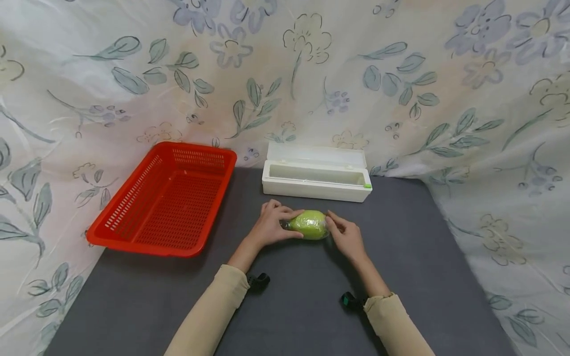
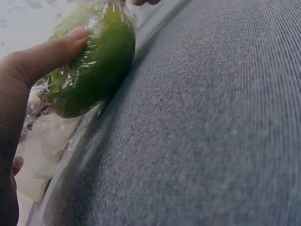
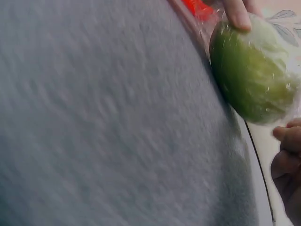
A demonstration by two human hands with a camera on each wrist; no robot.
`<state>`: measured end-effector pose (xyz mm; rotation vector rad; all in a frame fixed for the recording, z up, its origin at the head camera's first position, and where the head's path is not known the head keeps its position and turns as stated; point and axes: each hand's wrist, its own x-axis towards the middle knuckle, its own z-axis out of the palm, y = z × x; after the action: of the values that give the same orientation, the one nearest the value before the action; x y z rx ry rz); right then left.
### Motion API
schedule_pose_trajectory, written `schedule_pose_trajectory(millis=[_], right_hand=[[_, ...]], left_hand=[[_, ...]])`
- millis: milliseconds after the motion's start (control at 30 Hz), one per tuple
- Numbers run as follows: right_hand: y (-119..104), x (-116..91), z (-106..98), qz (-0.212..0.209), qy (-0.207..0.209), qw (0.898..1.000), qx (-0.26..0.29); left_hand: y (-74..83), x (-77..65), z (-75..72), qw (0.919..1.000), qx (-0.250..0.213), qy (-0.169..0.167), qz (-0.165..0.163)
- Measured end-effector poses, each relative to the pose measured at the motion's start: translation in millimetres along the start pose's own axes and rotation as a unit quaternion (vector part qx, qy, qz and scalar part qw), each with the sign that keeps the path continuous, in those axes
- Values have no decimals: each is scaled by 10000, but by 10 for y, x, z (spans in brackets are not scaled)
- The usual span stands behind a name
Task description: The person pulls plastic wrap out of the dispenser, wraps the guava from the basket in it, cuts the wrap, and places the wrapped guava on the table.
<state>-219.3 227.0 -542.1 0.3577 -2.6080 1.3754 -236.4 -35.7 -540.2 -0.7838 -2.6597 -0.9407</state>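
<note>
A green, mango-like fruit (image 1: 310, 224), wrapped in shiny clear cling film (image 2: 96, 44), lies on the dark grey table in front of me. My left hand (image 1: 273, 223) grips its left end, thumb on the near side and fingers on the far side. At the opposite end, my right hand (image 1: 346, 236) has its fingers curled and pinches the film with thumb and fingertips. Loose, crumpled film shows past the left end in the left wrist view. In the right wrist view, the right fingertips (image 3: 281, 133) sit close against the wrapped end.
Behind the fruit stands a long white box (image 1: 317, 186) with its lid (image 1: 317, 154) raised and a green tab at its right end. A red perforated basket (image 1: 213, 202) is at the left. Floral sheeting (image 1: 285, 74) hangs around the table (image 1: 307, 306).
</note>
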Motion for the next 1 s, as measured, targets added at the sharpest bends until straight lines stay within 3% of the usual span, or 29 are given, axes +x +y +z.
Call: schedule_pose_trajectory(millis=[100,233,300,367,467,567,633,700,867,1000], right_hand=[[-90,-44,55,311,18,9991,-300],[-276,-84,160,-78,487,9938,-1001],[-352,-93,176,-265,531,9910,-1198],[-379,-90,132,-303,306,9939,-1015],[-267,-69,-41,-406,-401,9980,-288],[-31,-31,-244,-647,-1364,9883,225],[117,5,-324,-1011,-1790,9785,168],[204,51,-333,-1312,-1855,9738,-61],[175,140,-297,-1573,-1382,9759,-619],[72,231,-382,-1767,-1642,9665,-882]], left_hand=[[39,8,8,9999,122,35,58],[72,-1,13,9996,270,32,112],[64,-26,18,9997,249,58,1],[45,-54,21,9997,114,68,-187],[16,-88,28,9991,-123,38,-415],[-10,-87,25,9986,-293,-82,-434],[-28,-75,16,9986,-368,-138,-358],[-40,-61,-4,9985,-400,-200,-317],[-32,-16,-61,9985,-383,-357,-172],[-9,13,-92,9981,-328,-505,-92]])
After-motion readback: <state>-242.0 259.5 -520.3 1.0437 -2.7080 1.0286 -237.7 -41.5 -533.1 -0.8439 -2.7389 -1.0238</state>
